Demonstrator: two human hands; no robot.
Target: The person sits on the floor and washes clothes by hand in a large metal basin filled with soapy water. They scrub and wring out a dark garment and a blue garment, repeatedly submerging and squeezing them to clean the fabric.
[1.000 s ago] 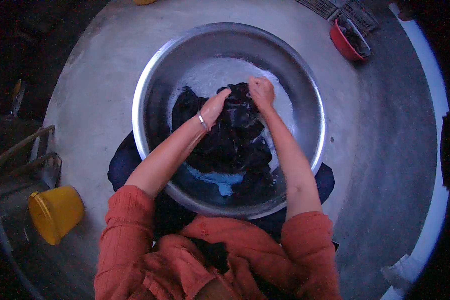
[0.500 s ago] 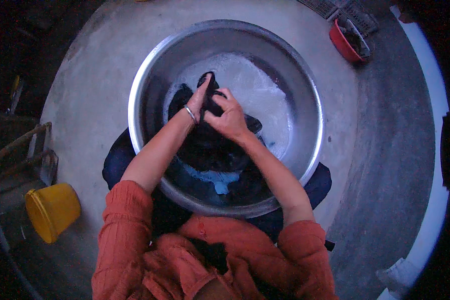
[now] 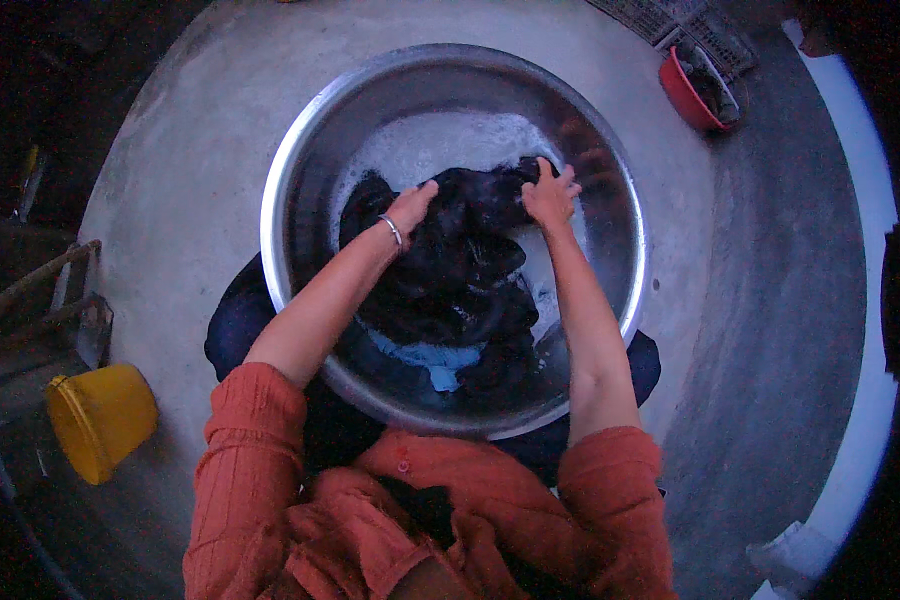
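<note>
A wide metal basin in front of me holds foamy water and a heap of wet black cloth. My left hand, with a bangle at its wrist, is closed on the black cloth on the left side of the heap. At the cloth's far right end, my right hand grips an edge between thumb and fingers, some fingertips raised. Between both hands the cloth lies spread out. A light blue cloth shows at the near side of the basin, partly covered by the dark fabric.
The basin stands between my knees on a concrete floor. At the left is a yellow bucket, tipped on its side. A red tub stands at the far right beside a grey crate.
My hands were close together over bunched black cloth. The right hand has moved away to the right, and the cloth now spreads between them.
</note>
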